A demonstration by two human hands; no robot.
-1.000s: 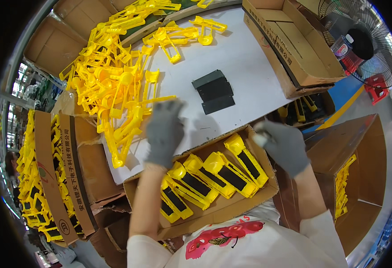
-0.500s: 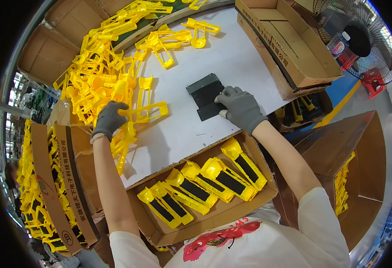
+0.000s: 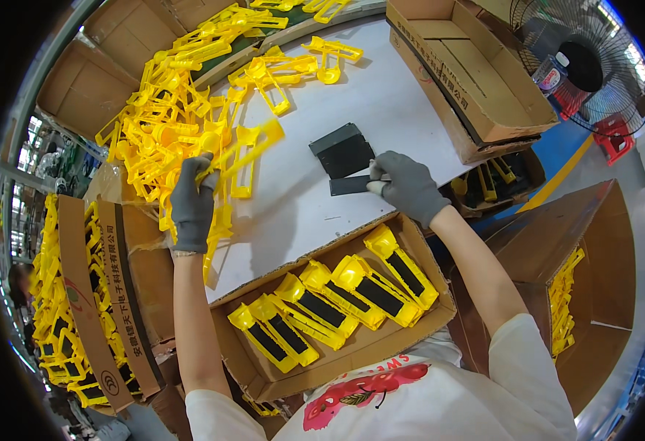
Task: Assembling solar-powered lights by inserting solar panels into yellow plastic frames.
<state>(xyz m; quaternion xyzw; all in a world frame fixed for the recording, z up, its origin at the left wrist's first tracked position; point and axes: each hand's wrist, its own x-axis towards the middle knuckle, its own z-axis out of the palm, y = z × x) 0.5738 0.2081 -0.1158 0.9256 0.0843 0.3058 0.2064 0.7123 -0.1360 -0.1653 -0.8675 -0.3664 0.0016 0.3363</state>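
fingers of the gloved right hand pinch a thin black strip, drawn just clear of the black stack on the white counter; half a second ago that hand lay flat on the stack, so one strip now looks separated from it. left of the stack, the gloved left hand is closed round a yellow plastic frame, raised and blurred above the yellow heap, where before it only rested among the pieces. both parts seem in hand now, and the work appears to have passed from reaching to holding. nearer the person than the stack, an open cardboard box holds yellow pieces with black faces, lying side by side.
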